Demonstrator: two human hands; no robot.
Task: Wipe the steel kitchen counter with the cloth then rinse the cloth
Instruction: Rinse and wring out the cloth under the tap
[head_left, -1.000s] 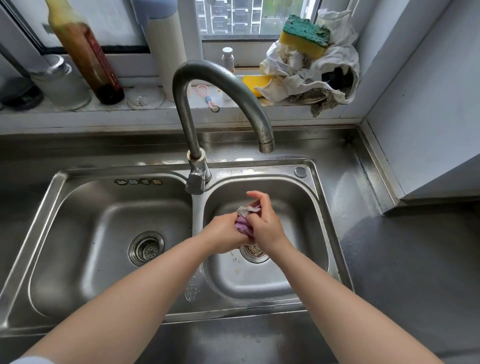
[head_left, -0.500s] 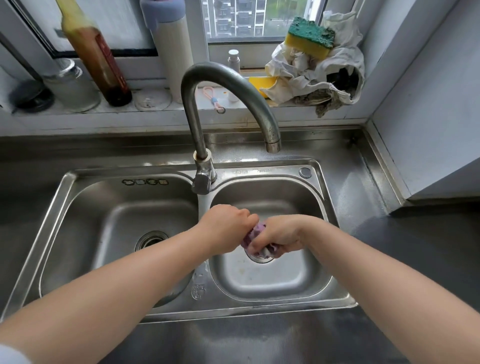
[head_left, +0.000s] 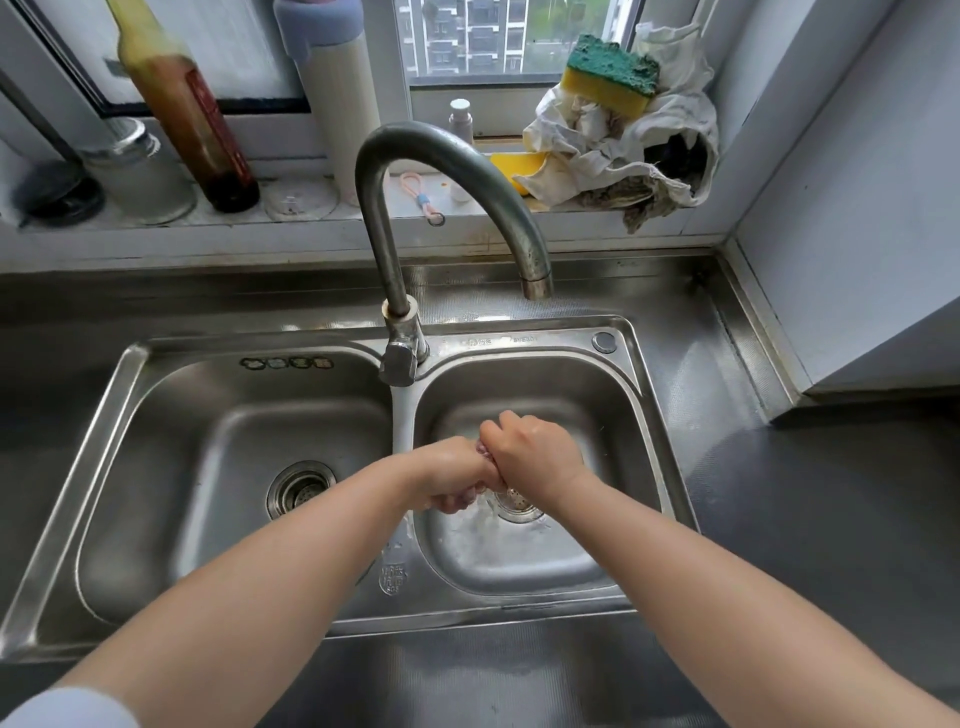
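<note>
Left hand (head_left: 451, 475) clenched round one end of the cloth (head_left: 485, 456), over the right basin (head_left: 644, 415) of the sink. Cloth bunched between both fists, barely visible. Right hand (head_left: 535, 453) grips the other end, touching the left, above the drain (head_left: 517, 506). Steel worktop (head_left: 805, 519) lies right of it.

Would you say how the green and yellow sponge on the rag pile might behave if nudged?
The sponge looks light and soft. It sits tilted atop crumpled rags, so a nudge would probably slide or tumble it off.
</note>
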